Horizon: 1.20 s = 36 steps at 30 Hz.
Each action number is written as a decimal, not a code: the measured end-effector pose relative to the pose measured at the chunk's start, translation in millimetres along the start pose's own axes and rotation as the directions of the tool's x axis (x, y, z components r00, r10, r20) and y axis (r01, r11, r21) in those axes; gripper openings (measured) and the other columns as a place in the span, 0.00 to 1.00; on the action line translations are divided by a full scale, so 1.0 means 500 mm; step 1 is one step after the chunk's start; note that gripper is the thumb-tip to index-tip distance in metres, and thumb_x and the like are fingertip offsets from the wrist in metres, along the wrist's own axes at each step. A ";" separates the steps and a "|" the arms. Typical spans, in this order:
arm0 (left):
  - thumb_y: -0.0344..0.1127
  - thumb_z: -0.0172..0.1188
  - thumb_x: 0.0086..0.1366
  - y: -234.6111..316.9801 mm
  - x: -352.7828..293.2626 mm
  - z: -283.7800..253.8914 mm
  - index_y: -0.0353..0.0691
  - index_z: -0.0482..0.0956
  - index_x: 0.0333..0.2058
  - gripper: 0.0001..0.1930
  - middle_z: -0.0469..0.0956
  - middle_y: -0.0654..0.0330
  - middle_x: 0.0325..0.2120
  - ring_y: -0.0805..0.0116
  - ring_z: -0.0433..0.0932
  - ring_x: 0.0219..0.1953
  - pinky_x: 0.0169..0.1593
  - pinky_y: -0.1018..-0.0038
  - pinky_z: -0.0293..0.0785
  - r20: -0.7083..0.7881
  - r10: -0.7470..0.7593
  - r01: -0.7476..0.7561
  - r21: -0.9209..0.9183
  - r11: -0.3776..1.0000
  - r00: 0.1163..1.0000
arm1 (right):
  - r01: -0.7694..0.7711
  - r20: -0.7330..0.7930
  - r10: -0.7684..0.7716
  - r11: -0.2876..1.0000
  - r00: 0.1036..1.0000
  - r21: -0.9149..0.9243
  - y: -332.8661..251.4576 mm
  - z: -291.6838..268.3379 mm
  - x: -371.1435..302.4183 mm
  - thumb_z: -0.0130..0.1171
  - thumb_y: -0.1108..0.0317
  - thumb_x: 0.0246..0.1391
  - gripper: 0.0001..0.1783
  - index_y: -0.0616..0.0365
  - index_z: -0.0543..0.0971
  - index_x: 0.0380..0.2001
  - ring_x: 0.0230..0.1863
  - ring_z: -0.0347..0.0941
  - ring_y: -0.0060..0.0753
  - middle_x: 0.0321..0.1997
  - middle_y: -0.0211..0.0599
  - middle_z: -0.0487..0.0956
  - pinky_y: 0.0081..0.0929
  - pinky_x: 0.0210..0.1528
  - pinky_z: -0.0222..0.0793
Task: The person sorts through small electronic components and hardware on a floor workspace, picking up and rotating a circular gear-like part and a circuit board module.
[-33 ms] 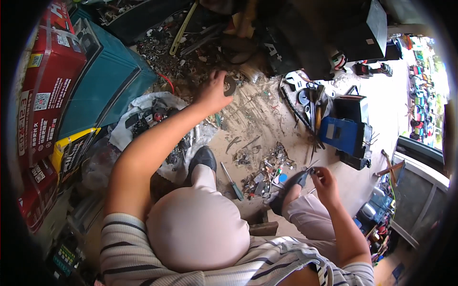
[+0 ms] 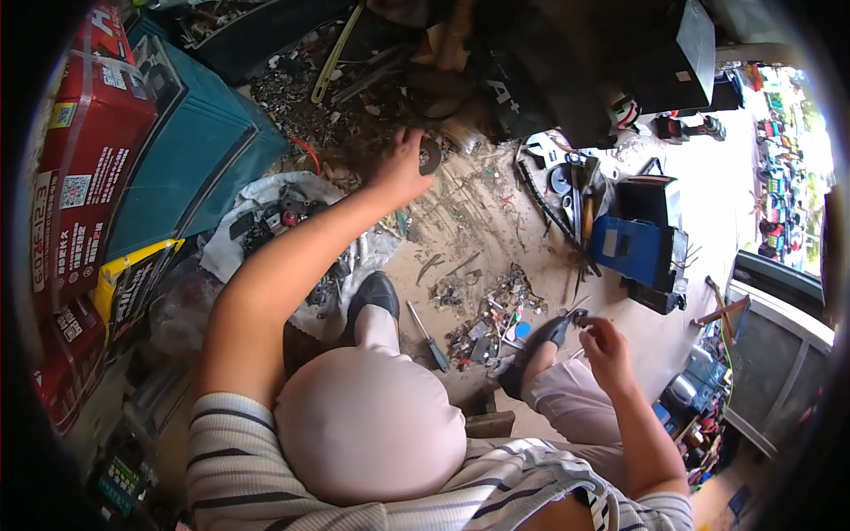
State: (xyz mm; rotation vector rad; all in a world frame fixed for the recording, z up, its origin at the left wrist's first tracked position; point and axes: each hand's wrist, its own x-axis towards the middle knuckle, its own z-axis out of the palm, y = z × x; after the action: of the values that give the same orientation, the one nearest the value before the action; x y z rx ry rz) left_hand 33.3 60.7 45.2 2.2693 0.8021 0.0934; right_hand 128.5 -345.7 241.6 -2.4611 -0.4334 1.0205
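Note:
Out over the floor at the upper middle, my left hand is closed round a dark roll of tape, fingers and thumb gripping its side. My right hand hangs above my right shoe, fingers curled in a pinch. A small dark piece shows at those fingertips, too small to name. Between my feet lies a screwdriver with a green handle. Beside it is a heap of small scraps.
At the left stand red cartons and a teal case. A cloth with dark parts lies by my left foot. To the right are a blue and black box and several tools. Dark equipment stands at the back.
Very little differs. My right hand has shifted slightly, its fingers a bit more curled. The left hand still holds the tape in nearly the same place.

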 end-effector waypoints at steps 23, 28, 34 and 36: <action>0.43 0.74 0.43 -0.163 0.078 -0.073 0.40 0.70 0.51 0.36 0.71 0.48 0.49 0.46 0.68 0.53 0.55 0.55 0.68 -0.313 -0.080 0.176 0.291 0.940 0.947 | 0.143 -0.018 -0.143 0.987 0.990 0.076 -0.157 -0.011 -0.120 0.58 0.78 0.54 0.11 0.65 0.77 0.42 0.29 0.74 0.25 0.30 0.38 0.76 0.21 0.35 0.69; 0.41 0.73 0.44 -0.110 0.029 -0.022 0.40 0.70 0.51 0.34 0.69 0.50 0.49 0.46 0.67 0.52 0.56 0.56 0.68 -0.271 -0.020 0.117 0.348 0.930 0.962 | 0.136 0.034 -0.138 0.989 0.990 0.060 -0.159 -0.006 -0.108 0.57 0.76 0.55 0.09 0.66 0.77 0.40 0.29 0.70 0.22 0.30 0.34 0.75 0.20 0.35 0.68; 0.38 0.71 0.45 -0.076 -0.019 0.013 0.40 0.70 0.51 0.33 0.69 0.50 0.49 0.45 0.67 0.52 0.57 0.57 0.67 -0.162 0.118 -0.084 0.203 0.976 0.980 | 0.132 0.037 -0.133 0.990 0.990 0.046 -0.164 -0.003 -0.115 0.57 0.77 0.55 0.10 0.65 0.77 0.41 0.29 0.71 0.22 0.31 0.35 0.76 0.21 0.35 0.68; 0.38 0.72 0.44 -0.078 -0.018 0.004 0.40 0.70 0.51 0.33 0.70 0.49 0.48 0.45 0.67 0.52 0.56 0.56 0.67 -0.243 0.089 -0.047 0.172 0.984 0.966 | 0.131 0.030 -0.133 0.990 0.991 0.059 -0.164 -0.001 -0.116 0.57 0.77 0.54 0.10 0.65 0.77 0.41 0.29 0.71 0.23 0.31 0.35 0.76 0.21 0.35 0.68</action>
State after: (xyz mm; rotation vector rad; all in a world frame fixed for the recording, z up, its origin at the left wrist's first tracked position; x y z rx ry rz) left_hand 6.5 75.8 19.5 2.4749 0.8889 0.3636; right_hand 79.9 -301.4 317.4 -2.3340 -0.5634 1.0071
